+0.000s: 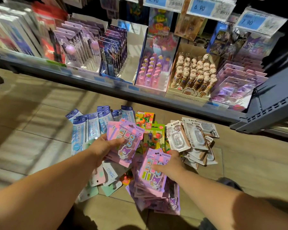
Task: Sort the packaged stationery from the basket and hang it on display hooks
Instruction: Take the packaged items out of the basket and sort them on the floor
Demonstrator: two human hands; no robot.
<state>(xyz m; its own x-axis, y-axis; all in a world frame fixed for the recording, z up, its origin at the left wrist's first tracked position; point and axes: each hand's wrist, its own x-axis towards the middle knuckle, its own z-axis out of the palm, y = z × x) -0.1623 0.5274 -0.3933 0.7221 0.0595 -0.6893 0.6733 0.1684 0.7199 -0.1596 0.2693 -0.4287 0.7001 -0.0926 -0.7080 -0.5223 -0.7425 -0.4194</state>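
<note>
head view looks down at heaps of packaged stationery spread on a tiled floor point(40, 130), with the fruit eraser packs point(154, 136) in the middle of them. just left of the fruit eraser packs, the left hand point(105, 146) holds a small stack of pink and purple kuromi packs point(125, 140) raised above the heaps. its thumb lies curled across the front of the top pack, and the other fingers are tucked behind the stack, out of sight. just nearer the camera than the fruit eraser packs, the right hand point(171, 165) grips the top pack of the kuromi pile point(150, 188). its thumb is pressed on the printed face and its fingers wrap round the right edge. how far they reach under it cannot be told. that pile is fanned untidily on the floor.

farther left of the fruit eraser packs lie the blue packs marked 15 point(90, 127), side by side with their headers pointing away. right of the fruit eraser packs sits a loose heap of white blister packs point(191, 138). nearer and left of the fruit eraser packs, partly under the left forearm, lie mint and pink pastel packs point(106, 181).

beyond the fruit eraser packs runs a low shelf point(56, 71) lined with display boxes, among them a box of figure-topped pens point(194, 72). blue price tags point(200, 7) hang above it.
</note>
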